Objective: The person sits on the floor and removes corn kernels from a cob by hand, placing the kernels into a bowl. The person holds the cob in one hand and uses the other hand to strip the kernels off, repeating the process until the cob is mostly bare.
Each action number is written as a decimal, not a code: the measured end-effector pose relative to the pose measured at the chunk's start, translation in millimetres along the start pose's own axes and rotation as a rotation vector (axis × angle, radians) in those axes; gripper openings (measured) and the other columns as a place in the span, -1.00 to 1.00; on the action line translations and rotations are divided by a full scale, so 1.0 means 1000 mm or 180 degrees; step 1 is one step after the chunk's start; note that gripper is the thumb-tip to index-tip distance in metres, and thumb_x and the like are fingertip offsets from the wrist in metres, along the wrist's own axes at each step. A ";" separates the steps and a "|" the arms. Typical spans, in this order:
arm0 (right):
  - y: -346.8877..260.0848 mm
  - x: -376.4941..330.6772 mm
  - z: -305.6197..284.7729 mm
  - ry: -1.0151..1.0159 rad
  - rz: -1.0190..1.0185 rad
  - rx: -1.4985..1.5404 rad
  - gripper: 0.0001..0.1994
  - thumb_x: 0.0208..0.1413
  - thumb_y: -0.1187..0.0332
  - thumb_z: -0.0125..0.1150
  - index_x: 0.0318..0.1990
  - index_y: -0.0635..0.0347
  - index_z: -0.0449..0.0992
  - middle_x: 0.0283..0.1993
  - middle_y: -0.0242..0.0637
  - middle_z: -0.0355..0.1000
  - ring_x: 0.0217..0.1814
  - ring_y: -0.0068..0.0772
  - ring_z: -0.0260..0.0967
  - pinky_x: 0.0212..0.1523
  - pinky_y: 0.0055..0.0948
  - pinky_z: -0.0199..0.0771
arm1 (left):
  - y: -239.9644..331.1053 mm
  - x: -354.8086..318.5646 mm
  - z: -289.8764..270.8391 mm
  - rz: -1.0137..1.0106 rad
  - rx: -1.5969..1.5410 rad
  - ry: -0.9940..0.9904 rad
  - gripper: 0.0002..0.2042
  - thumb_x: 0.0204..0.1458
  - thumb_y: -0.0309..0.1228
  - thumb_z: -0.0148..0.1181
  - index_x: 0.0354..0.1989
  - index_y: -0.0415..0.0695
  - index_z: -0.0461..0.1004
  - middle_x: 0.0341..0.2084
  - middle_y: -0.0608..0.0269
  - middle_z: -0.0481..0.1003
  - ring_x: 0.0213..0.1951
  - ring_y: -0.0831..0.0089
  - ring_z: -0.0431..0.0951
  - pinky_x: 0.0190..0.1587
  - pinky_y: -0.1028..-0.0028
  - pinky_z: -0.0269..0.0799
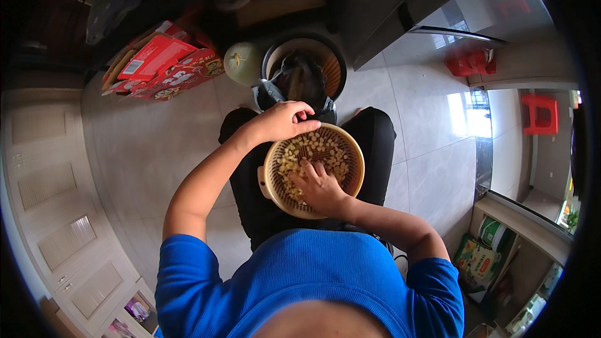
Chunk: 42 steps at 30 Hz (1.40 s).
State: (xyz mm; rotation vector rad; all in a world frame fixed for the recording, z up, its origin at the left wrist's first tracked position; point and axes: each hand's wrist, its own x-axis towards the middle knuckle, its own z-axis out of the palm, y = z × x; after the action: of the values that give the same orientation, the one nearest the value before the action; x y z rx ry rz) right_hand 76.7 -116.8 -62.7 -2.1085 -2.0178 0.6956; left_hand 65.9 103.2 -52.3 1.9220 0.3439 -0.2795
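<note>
Head view looks straight down on a seated person in a blue top, a round tan slotted basket [354,183] resting on the lap over black trousers. Pale yellow kernels [320,150] lie scattered across its bottom. The right hand [319,186] lies inside the basket, fingers loosely spread and resting among the kernels; whether it pinches any cannot be told. The left hand [285,120] curls over the far rim, fingers bent and closed on the edge. Just beyond the knees stands a dark bin [305,70] lined with a black bag, with a pale green melon [241,62] touching its left side. Farther left, red cartons [164,66] lie on the grey tiled floor [150,144].
</note>
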 end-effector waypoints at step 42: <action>0.065 0.015 0.032 -0.0973 0.0507 0.2792 -0.71 -0.03 0.17 0.09 -0.56 0.22 0.48 -0.58 -0.06 0.41 -0.52 -0.20 0.37 -0.48 -0.25 0.33 | 0.058 0.262 -0.308 -0.0228 0.2212 0.1295 -0.57 -0.21 -0.30 0.27 -0.10 -0.17 0.45 -0.16 0.00 0.46 -0.10 0.18 0.46 -0.04 0.38 0.36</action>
State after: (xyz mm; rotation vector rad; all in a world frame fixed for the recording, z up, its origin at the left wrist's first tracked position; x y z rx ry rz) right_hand 122.4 -115.1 -120.7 -1.6731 -1.2482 1.6349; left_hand 340.9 397.8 17.6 2.6617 0.6468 -0.0452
